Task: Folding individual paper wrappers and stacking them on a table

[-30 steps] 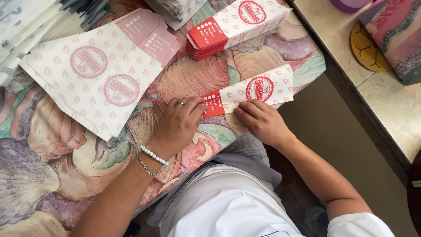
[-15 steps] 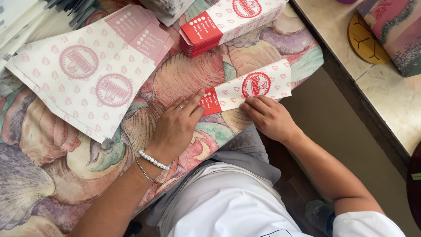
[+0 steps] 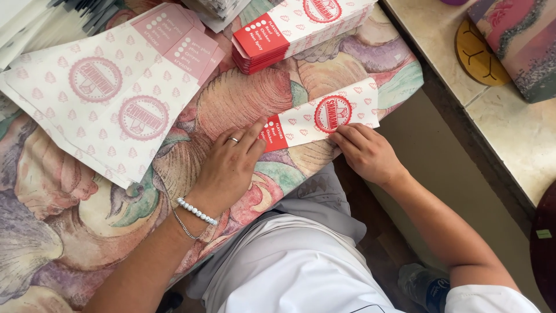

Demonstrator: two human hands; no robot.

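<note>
under my left hand [image 3: 229,168] and right hand [image 3: 366,153]: a folded sleeve [image 3: 321,119] of thin matt paper, printed red and pale pink. beneath it, a tablecloth [image 3: 75,220] of smooth printed cloth with a slight sheen. flat sheets [image 3: 110,98] and a stack of sleeves [image 3: 301,23], the same matt paper. at my wrist, glossy white beads [image 3: 197,211] and a fine metal chain [image 3: 184,227]. countertop [image 3: 509,127]: polished stone; on it a matt wooden disc [image 3: 478,52].

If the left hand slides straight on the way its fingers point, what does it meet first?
The left hand points up-right; its fingertips already touch the folded paper sleeve. Beyond it, probably the stack of folded sleeves.
</note>
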